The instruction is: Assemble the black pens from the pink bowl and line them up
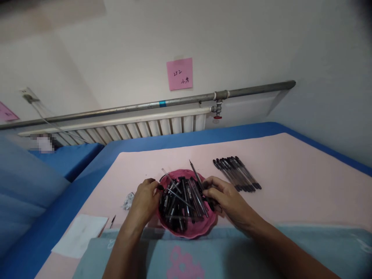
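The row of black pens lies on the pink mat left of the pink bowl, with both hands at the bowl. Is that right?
Not quite. The head view shows the row of black pens lying on the pink mat right of the pink bowl, not left. The left hand and right hand are at the bowl.

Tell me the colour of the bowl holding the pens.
The bowl is pink, clearest along its near rim in the head view.

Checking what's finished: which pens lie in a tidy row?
The black-capped clear pens on the pink mat, beyond the right hand; the loose pens in the round pink bowl lie jumbled.
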A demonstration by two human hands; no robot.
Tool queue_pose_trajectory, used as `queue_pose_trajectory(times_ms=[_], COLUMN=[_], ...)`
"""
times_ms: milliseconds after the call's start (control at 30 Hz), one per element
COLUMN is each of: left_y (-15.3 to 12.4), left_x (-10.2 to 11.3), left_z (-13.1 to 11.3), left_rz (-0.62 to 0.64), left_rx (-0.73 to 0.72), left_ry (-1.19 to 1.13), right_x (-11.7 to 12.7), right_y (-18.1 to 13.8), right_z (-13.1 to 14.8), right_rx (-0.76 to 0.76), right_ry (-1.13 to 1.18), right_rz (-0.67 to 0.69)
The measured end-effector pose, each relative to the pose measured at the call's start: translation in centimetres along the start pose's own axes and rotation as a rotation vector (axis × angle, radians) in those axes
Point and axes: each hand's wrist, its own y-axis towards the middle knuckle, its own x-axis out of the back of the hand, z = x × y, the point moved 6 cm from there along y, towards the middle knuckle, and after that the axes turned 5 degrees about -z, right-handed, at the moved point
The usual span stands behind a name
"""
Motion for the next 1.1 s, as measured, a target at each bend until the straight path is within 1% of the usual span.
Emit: queue_pose_trajectory(times_ms=[167, 333, 400, 667, 767, 867, 967, 1033, 1100], left_y=[0.1, 0.2, 0.3, 1.4, 1.4, 0.9, 0.1, -0.1, 0.0], left_x=[-0.7, -1.1, -1.3, -2.1, -2.5, -2.5, -2.4, -2.2, -1.7], left_z=[-0.1, -1.3, -2.0, -3.6, -4.1, -4.3, -4.3, -4.0, -3.3], left_rz=[-0.047, -0.201, -0.223, -0.213, -0.182, -0.157, -0.100, -0.051, -0.074], left_rx=[0.012, -0.029, -0.045, -0.078, -0.120, -0.120, -0.140, -0.153, -0.123], left_ry=[0.090, 0.130, 0.141, 0.271, 0.224, 0.159, 0.096, 0.048, 0.027], right_x=[0.1, 0.0, 0.0, 0.0, 0.0, -0.1, 0.0, 0.0, 0.1], right_y=[0.1, 0.2, 0.1, 0.1, 0.0, -0.2, -0.4, -0.4, -0.5], right_z=[-0.2, -0.4, -0.4, 0.0, 0.1, 0.2, 0.3, 0.4, 0.5], right_rx=[-0.010, -0.027, -0.020, 0.028, 0.036, 0.018, 0.002, -0.009, -0.017], right_ry=[-0.002, 0.043, 0.046, 0.026, 0.024, 0.020, 0.030, 0.033, 0.035], right_rz=[-0.008, -0.015, -0.017, -0.027, -0.029, -0.039, -0.050, -0.057, -0.064])
